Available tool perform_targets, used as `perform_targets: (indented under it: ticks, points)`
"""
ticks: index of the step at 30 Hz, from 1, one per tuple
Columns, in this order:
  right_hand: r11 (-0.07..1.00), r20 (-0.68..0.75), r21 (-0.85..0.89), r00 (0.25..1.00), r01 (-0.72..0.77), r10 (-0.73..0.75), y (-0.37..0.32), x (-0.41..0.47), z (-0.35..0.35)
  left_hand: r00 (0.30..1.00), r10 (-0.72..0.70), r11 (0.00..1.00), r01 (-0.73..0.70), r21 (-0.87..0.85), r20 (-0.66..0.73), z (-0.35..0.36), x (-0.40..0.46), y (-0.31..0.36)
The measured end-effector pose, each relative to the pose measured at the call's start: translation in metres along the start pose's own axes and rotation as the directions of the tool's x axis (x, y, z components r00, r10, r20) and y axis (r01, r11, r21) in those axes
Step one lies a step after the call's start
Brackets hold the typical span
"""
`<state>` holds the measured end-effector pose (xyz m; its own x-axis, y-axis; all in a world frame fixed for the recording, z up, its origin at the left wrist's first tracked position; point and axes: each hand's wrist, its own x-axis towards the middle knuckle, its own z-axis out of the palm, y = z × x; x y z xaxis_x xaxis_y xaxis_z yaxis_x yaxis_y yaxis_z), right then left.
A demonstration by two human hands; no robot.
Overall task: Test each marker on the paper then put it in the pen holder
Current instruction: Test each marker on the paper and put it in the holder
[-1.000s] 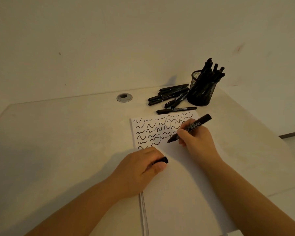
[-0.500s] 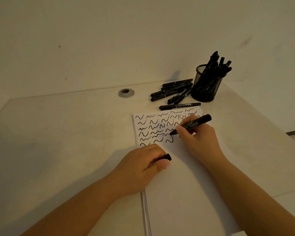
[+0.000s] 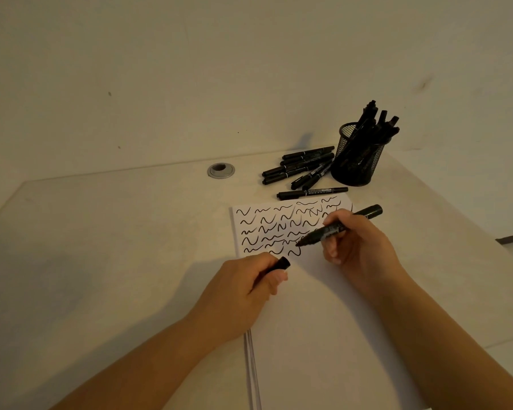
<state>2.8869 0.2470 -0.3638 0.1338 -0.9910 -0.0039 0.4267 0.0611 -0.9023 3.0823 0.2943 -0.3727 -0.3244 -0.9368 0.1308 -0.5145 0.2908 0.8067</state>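
The right hand (image 3: 359, 247) holds a black marker (image 3: 338, 227) in a writing grip, fingers curled round its barrel. The tip of the marker points left and down and is at the white paper (image 3: 323, 335), just beside the last black squiggle; I cannot tell if the tip really touches the sheet. The left hand (image 3: 243, 294) rests on the near left part of the paper, with fingers curled round a small black cap (image 3: 282, 264), which sticks out from between thumb and finger.

The far part of the paper is covered with rows of black wavy lines (image 3: 279, 229); the near part is blank. The sheet lies on a pale tabletop (image 3: 116, 247). Beyond the paper, on the far right, stands a black mesh pen holder (image 3: 357, 161) with several markers upright in it. Just left of it lies a small heap of loose markers (image 3: 299, 167), and one single marker (image 3: 311, 193) lies alone between the heap and the paper's far edge. A round metal grommet (image 3: 221, 170) sits in the tabletop further left.
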Motion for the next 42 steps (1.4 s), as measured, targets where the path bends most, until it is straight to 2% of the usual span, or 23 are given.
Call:
perform_targets:
  ticks: [9,14,20,29,34,42]
  points:
    - [0.996,0.042,-0.086,0.999,0.001,0.003,0.003,-0.002,-0.001,1.0,-0.005,1.0,0.005,-0.001,-0.013,0.0,0.0,0.001]
    - [0.963,0.085,-0.268,0.996,0.021,0.002,0.003,-0.004,0.0,1.0,-0.007,1.0,0.007,0.01,-0.012,0.001,0.0,0.001]
    - [0.915,0.126,-0.395,0.991,0.084,-0.037,0.001,-0.006,0.004,1.0,0.002,1.0,-0.002,0.015,-0.027,0.002,0.002,-0.001]
    - [0.909,0.214,-0.401,0.976,0.113,-0.026,0.0,-0.011,0.005,1.0,0.011,1.0,-0.011,0.013,-0.005,0.002,0.001,-0.001]
    - [0.905,0.178,-0.412,0.984,0.103,-0.031,0.001,-0.014,0.01,0.999,-0.024,1.0,0.024,-0.01,-0.021,0.003,0.002,0.0]
    - [0.887,0.141,-0.446,0.988,0.115,-0.057,0.004,-0.013,0.014,0.997,0.053,0.995,-0.047,0.083,-0.065,0.007,0.002,0.004]
